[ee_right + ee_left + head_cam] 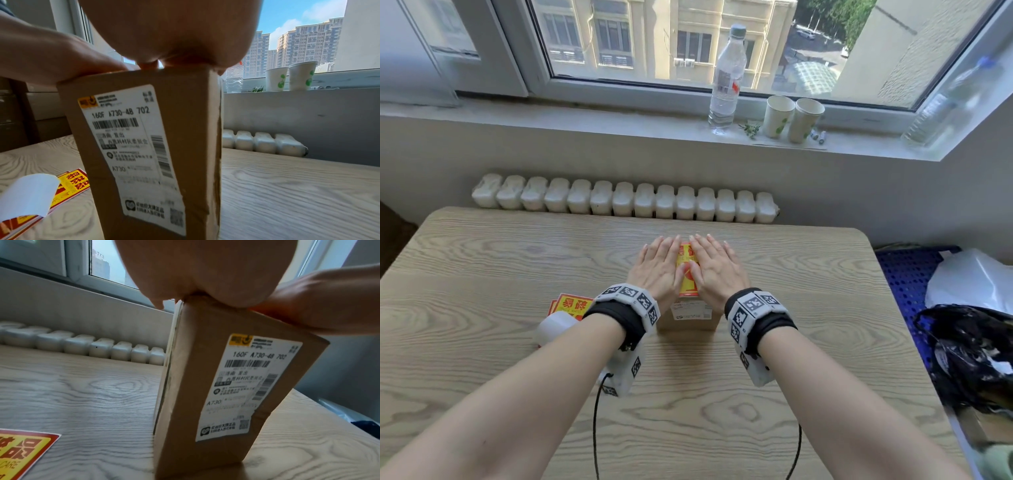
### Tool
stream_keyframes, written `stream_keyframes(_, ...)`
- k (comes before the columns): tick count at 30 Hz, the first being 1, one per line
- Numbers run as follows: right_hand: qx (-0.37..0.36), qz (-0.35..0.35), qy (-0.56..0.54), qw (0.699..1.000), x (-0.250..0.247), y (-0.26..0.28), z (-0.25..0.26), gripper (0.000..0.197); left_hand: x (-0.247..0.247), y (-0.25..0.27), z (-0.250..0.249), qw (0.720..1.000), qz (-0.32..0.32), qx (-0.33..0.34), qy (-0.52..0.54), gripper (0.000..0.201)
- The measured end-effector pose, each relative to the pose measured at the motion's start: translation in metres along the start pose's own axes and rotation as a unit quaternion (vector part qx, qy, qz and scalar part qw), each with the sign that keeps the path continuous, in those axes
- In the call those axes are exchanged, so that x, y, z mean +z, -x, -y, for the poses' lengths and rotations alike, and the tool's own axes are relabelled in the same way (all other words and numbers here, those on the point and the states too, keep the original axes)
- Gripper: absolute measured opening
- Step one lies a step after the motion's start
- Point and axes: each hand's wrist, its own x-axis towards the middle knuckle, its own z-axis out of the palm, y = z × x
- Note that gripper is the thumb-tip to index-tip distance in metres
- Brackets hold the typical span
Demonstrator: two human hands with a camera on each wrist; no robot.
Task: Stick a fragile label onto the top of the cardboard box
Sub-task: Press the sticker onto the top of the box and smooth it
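A brown cardboard box [688, 323] stands upright on the wooden table [517, 260], a white shipping label [131, 146] on its near side. On its top lies a red and yellow fragile label [687, 274], mostly hidden by my hands. My left hand [659, 265] and right hand [714, 265] lie flat side by side on the box top with fingers straight, pressing on the label. In the wrist views, my left palm [185, 272] and right palm [174, 32] rest on the top edge of the box [205, 386].
Left of the box lie more fragile labels [567, 305] and a curled white backing sheet [553, 327]. Behind the table runs a white radiator [619, 200]. A water bottle [726, 78] and two paper cups [792, 118] stand on the sill. Bags [969, 342] sit at the right.
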Motion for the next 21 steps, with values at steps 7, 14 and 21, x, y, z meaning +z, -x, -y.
stream_keyframes(7,0.004,-0.024,-0.013,1.0,0.004,-0.001,-0.002,0.051,-0.001,-0.003,0.0,1.0,-0.003,0.001,-0.007,0.058)
stream_keyframes(14,-0.009,-0.002,0.013,1.0,0.009,0.016,-0.005,0.058,0.005,0.018,0.001,1.0,-0.007,0.006,-0.017,0.058)
stream_keyframes(21,-0.009,0.019,0.048,0.999,0.011,0.013,-0.005,0.058,0.005,0.015,0.003,0.999,0.017,0.011,-0.035,0.058)
